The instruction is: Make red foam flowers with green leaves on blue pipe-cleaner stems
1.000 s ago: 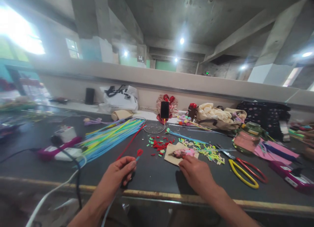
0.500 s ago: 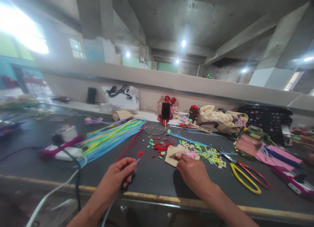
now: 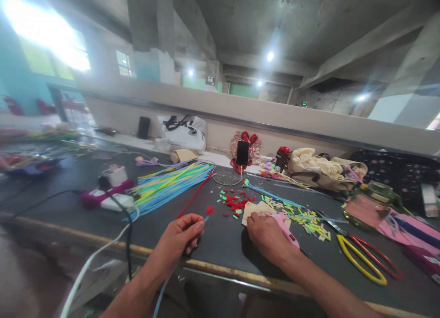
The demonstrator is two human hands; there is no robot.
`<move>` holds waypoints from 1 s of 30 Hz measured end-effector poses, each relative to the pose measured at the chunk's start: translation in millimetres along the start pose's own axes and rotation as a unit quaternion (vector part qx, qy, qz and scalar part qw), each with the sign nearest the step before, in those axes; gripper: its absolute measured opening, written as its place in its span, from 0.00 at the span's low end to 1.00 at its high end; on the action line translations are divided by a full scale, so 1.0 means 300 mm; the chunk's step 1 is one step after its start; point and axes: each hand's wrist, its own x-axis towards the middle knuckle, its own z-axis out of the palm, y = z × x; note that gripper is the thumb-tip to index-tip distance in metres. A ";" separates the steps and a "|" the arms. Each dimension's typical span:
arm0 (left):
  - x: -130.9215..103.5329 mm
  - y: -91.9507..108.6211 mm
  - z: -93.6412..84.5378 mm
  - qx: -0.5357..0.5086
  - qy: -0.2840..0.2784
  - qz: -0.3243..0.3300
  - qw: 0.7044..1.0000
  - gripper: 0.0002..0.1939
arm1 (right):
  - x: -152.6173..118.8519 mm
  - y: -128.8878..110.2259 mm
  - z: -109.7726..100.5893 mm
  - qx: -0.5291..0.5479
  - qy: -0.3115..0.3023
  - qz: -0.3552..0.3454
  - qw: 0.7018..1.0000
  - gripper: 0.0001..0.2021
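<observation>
My left hand (image 3: 187,233) is closed in a pinch around a light blue pipe cleaner (image 3: 162,296) that hangs down past the table edge. At its upper end, above my fingers, sits a small round red tip (image 3: 210,211). On a beige board (image 3: 248,213) lies a pink hot glue gun (image 3: 284,226), with its handle towards me and a glue stick running out to the right. My right hand (image 3: 270,235) is over the front of the gun with curled fingers; their tips are hidden, so what they grip does not show.
Cut red pieces (image 3: 235,202) and yellow-green pieces (image 3: 314,224) are scattered around the board. A bundle of pipe cleaners (image 3: 175,185) lies left, near a power strip (image 3: 106,196) with cables. Scissors (image 3: 364,258) and a green-lidded jar (image 3: 369,205) are on the right; a phone (image 3: 242,153) stands behind.
The view has swung left, so things appear further right. My right hand has moved left relative to the board, and the glue gun's pink handle now shows. My left hand keeps the pipe cleaner.
</observation>
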 end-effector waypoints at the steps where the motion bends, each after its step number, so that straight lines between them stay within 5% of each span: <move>1: -0.001 0.001 0.001 -0.002 0.001 0.000 1.000 0.12 | -0.002 0.005 0.011 0.004 0.008 -0.006 1.000 0.07; 12: -0.003 0.005 0.005 -0.013 0.004 0.001 1.000 0.11 | -0.056 -0.098 0.017 0.057 0.061 -0.155 0.984 0.05; 21: -0.008 0.020 0.012 -0.032 0.010 0.003 0.999 0.12 | -0.042 -0.113 0.000 0.118 0.015 -0.167 0.979 0.07; 30: -0.003 0.017 0.014 -0.045 0.013 0.000 0.999 0.13 | -0.001 -0.156 -0.049 0.047 0.023 -0.192 0.980 0.05</move>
